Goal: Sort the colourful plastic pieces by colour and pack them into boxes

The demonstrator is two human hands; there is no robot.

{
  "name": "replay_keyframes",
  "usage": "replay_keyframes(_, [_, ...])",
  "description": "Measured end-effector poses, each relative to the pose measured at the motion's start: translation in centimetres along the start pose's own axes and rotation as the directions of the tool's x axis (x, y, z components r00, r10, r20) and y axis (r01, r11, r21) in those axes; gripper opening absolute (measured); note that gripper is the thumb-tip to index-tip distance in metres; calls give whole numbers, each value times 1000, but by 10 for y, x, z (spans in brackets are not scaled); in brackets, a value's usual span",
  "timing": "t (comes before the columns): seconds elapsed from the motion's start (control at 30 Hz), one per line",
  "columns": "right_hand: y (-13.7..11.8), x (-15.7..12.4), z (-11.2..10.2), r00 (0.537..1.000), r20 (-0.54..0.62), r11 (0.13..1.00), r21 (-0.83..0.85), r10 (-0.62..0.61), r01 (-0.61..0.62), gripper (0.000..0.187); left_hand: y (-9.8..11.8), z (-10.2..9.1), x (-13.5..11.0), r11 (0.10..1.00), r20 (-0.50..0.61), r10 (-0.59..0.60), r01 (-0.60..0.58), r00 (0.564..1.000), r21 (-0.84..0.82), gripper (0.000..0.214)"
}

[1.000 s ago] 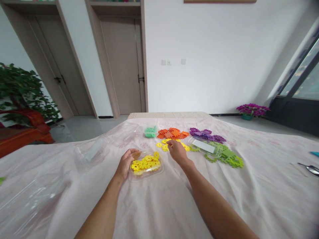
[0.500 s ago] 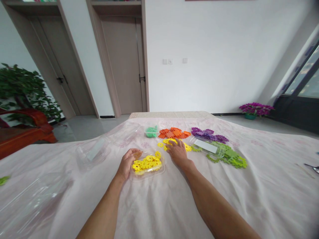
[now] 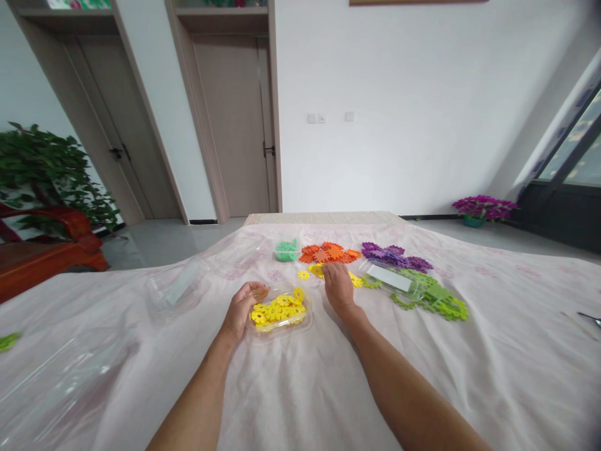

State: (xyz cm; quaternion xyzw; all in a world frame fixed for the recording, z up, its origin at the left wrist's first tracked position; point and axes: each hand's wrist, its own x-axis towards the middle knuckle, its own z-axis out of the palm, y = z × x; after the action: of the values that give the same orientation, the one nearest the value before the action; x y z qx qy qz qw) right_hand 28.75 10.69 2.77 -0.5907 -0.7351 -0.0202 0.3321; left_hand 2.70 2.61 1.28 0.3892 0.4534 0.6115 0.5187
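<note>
My left hand (image 3: 241, 309) grips the left side of a clear plastic box (image 3: 307, 321), thumb and fingers around its rim. Inside the box lies a heap of yellow flower-shaped plastic pieces (image 3: 279, 310). Further right, my right hand (image 3: 339, 286) is bunched over the loose yellow pieces on the cloth, its fingers closed on a yellow flower piece (image 3: 317, 270) that shows at the fingertips. A single yellow flower (image 3: 303, 275) lies to the left of these fingers, and others (image 3: 357, 280) show to the right.
Behind are a small clear box of green pieces (image 3: 287, 250), orange pieces (image 3: 331, 252) and purple pieces (image 3: 394, 255). A labelled clear container (image 3: 392, 279) rests on lime-green pieces (image 3: 439, 296). Clear plastic containers (image 3: 178, 288) stand on the left of the cloth (image 3: 291, 388).
My right hand's fingers have drawn together over the loose yellow pieces, from a spread pose to a bunched one. My left hand stays on the box.
</note>
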Motion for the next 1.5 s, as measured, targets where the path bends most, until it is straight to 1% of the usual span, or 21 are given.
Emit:
replay_keyframes(0.07, [-8,-1,-1,999,-17,985,169,-30,33,42,0,0,1,1000,0,6,-6,1000,5,36])
replay_keyframes(0.17, [-25,-4,0,990,59,919,382,-127,95,43,-2,-1,1,1000,-5,10,-10,1000,23,38])
replay_keyframes(0.23, [-33,-7,3,985,78,890,445,-154,104,42,-2,-1,0,999,-4,18,-18,1000,38,38])
replay_keyframes(0.27, [-35,-8,5,989,62,893,441,-134,93,42,-2,-1,0,999,-4,23,-23,1000,43,37])
replay_keyframes(0.37, [-31,-11,12,999,0,948,315,-39,37,40,-1,0,-1,999,-2,22,-22,1000,30,36])
replay_keyframes(0.43, [-23,-12,15,999,19,983,184,-33,29,38,-1,0,0,1000,1,13,-13,1000,12,36])
replay_keyframes(0.5, [-18,-13,17,996,74,998,44,-45,42,38,-1,0,0,1000,4,10,-10,1000,3,35])
replay_keyframes(0.57, [-17,-14,19,987,138,993,-81,-78,89,41,-2,-1,1,1000,6,9,-9,1000,2,34])
replay_keyframes(0.67, [-20,-13,24,955,242,956,-190,-174,222,49,-2,-1,1,1000,13,4,-4,1000,0,32])
replay_keyframes(0.73, [-22,-10,27,933,300,936,-223,-199,271,52,-2,-1,1,1000,17,7,-7,1000,0,33])
replay_keyframes(0.8, [-22,-4,29,916,351,926,-241,-196,291,53,-2,-1,0,1000,17,10,-10,1000,1,33])
replay_keyframes(0.87, [-22,1,29,898,387,919,-236,-209,316,49,-2,-1,0,1000,14,9,-9,1000,2,33])
replay_keyframes(0.93, [-23,6,27,890,393,916,-219,-232,336,41,-3,-1,1,1000,12,9,-9,1000,3,34])
replay_keyframes(1.07, [-26,6,23,899,367,922,-207,-239,329,28,-4,-2,2,1000,16,9,-9,1000,-1,33])
replay_keyframes(1.13, [-26,4,22,906,355,929,-199,-229,312,25,-4,-2,2,1000,15,7,-7,1000,-6,34])
replay_keyframes(1.2, [-23,1,23,923,326,946,-180,-203,271,25,-4,-3,2,1000,15,6,-5,1000,-12,35])
replay_keyframes(1.27, [-17,-1,24,955,256,973,-137,-149,188,28,-4,-3,2,1000,18,6,-6,1000,-19,37])
replay_keyframes(1.3, [-13,-2,24,973,205,987,-98,-104,126,29,-4,-2,2,1000,20,6,-6,1000,-19,37])
replay_keyframes(1.37, [-6,-3,25,996,94,999,42,3,-7,32,-5,-2,2,1000,19,7,-7,1000,-14,37])
replay_keyframes(1.43, [-3,-4,26,995,1,958,272,99,-96,33,-5,-2,3,1000,17,10,-10,1000,-4,37])
replay_keyframes(1.5, [-6,-6,25,987,-43,841,529,157,-110,33,-5,-1,3,1000,18,14,-14,1000,5,37])
